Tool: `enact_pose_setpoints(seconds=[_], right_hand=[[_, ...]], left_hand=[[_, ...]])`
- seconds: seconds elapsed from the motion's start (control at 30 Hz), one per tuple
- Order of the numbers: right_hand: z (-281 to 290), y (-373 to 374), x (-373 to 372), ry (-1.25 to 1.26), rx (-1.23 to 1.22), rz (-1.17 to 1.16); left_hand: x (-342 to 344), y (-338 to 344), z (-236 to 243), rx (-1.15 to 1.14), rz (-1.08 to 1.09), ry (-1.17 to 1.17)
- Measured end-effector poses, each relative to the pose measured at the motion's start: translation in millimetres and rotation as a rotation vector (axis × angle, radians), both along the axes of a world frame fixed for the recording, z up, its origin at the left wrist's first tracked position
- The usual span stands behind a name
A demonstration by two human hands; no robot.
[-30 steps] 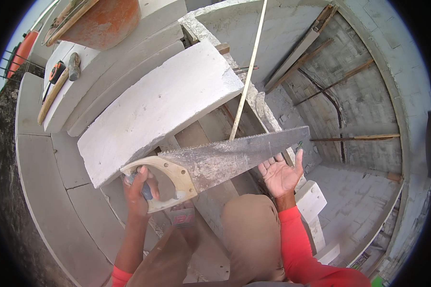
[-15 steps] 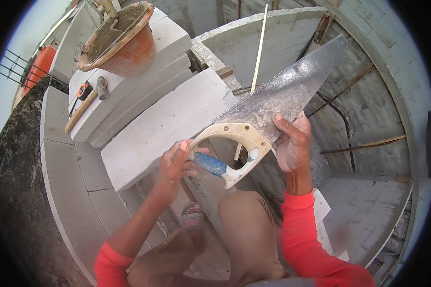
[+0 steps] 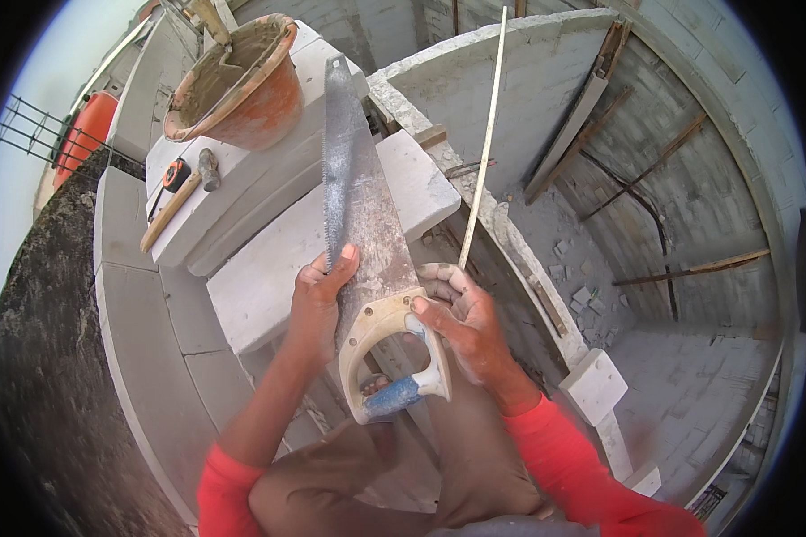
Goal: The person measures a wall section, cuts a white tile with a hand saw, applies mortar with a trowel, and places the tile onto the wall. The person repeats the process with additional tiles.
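A hand saw [image 3: 367, 210] with a dusty steel blade stands between my hands, its tip pointing away from me and its cream-and-blue handle nearest my lap. My left hand [image 3: 318, 300] grips the toothed edge of the blade just above the handle, thumb on the flat. At the other side my right hand [image 3: 461, 313] is closed on the handle's top corner, thumb on the cream part. Beneath the blade lies a long white block [image 3: 273, 282], partly covered by the saw.
On stacked blocks at far left stand an orange bucket [image 3: 260, 112] of grey mortar, a hammer [image 3: 172, 210] and a tape measure [image 3: 177, 173]. A thin wooden strip [image 3: 485, 134] leans near a rough wall edge [image 3: 501, 237]. Right of it is a deep walled space with rubble [image 3: 587, 300].
The saw has swung from pointing up right to pointing away from me, its handle now lower. My left hand moved from the handle to the blade; my right went from blade to handle.
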State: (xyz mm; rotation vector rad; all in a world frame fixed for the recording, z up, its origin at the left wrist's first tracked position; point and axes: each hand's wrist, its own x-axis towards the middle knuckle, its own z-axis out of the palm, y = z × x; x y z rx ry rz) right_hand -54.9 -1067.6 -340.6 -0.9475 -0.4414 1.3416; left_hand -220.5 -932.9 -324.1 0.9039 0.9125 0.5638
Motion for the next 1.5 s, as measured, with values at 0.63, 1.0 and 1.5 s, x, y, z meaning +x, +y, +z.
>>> enact_pose_setpoints(seconds=[0.63, 1.0, 1.5], right_hand=[[-45, 5, 58, -0.256, 0.056, -0.649], [-187, 148, 106, -0.793, -0.345, -0.512], [-208, 123, 179, -0.728, -0.227, -0.693]], left_hand=[[-184, 120, -106, 0.770, 0.524, 1.235], [-283, 126, -164, 0.212, 0.432, 0.921], [-206, 159, -169, 0.312, 0.303, 1.051]])
